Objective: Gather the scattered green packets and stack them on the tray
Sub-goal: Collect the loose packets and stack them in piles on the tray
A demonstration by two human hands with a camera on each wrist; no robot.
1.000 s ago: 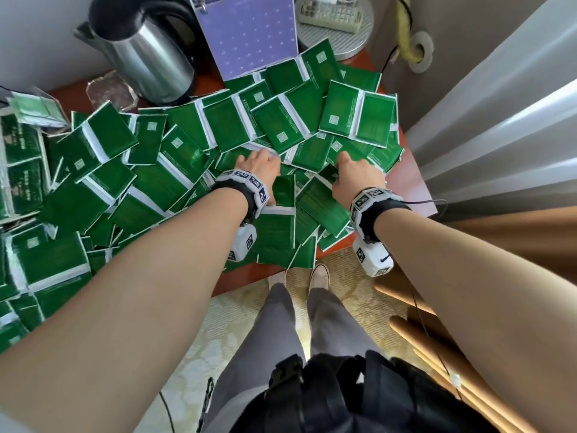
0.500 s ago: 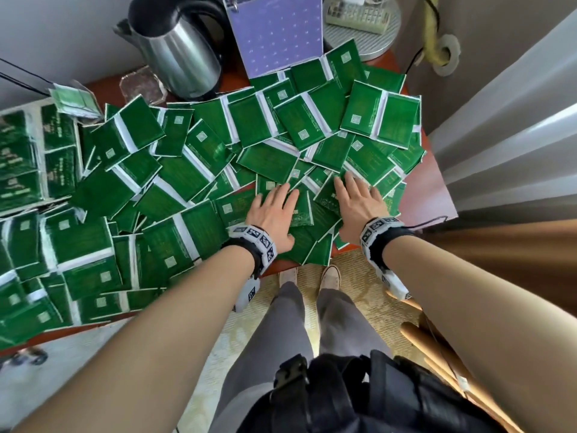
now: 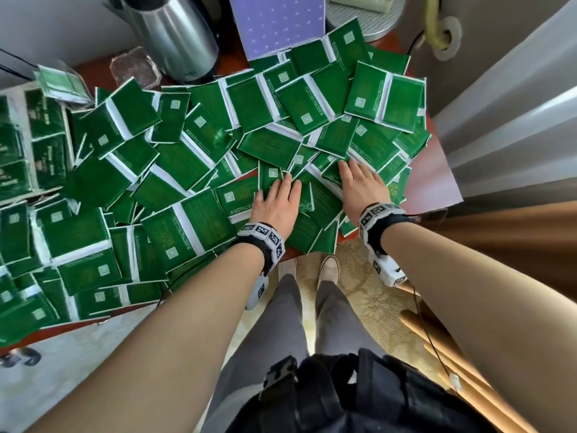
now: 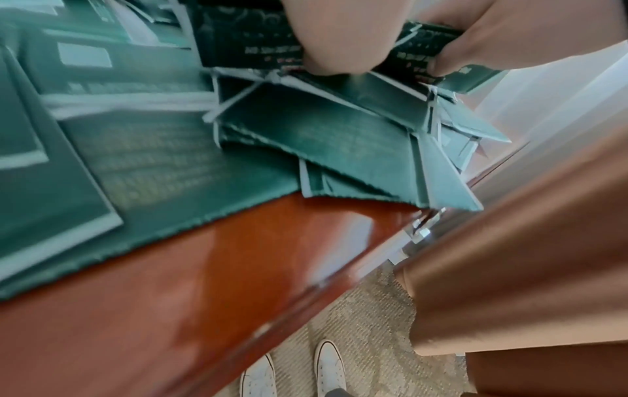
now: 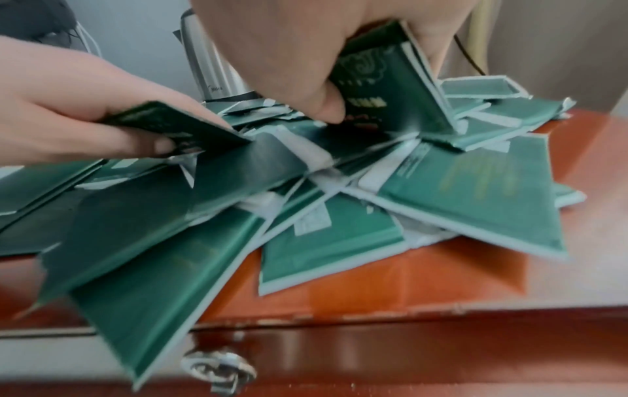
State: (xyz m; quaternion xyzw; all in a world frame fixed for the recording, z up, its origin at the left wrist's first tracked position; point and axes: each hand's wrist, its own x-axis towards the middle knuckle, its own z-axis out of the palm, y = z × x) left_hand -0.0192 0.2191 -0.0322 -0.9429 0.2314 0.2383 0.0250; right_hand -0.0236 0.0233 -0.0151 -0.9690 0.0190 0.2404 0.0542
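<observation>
Several green packets (image 3: 193,214) with white bands lie scattered and overlapping over the red-brown table (image 3: 437,185). At the far left a white tray (image 3: 70,145) holds more of them. Both hands are on the heap at the table's near edge. My left hand (image 3: 278,198) pinches one dark green packet (image 5: 170,126) between thumb and fingers. A little to its right, my right hand (image 3: 359,182) grips another packet (image 5: 390,88), tilted up off the pile, with its thumb (image 5: 326,107) against the printed face.
A steel kettle (image 3: 178,35), a brown glass dish (image 3: 134,67) and a purple card (image 3: 281,20) stand at the back. A clear bag of packets (image 3: 59,82) lies by the tray. A curtain (image 3: 515,104) and a wooden chair (image 3: 515,239) close off the right.
Both hands have drawn back from the middle of the heap toward the table's near edge. Their fingers, tucked under packets a second ago, now show on top.
</observation>
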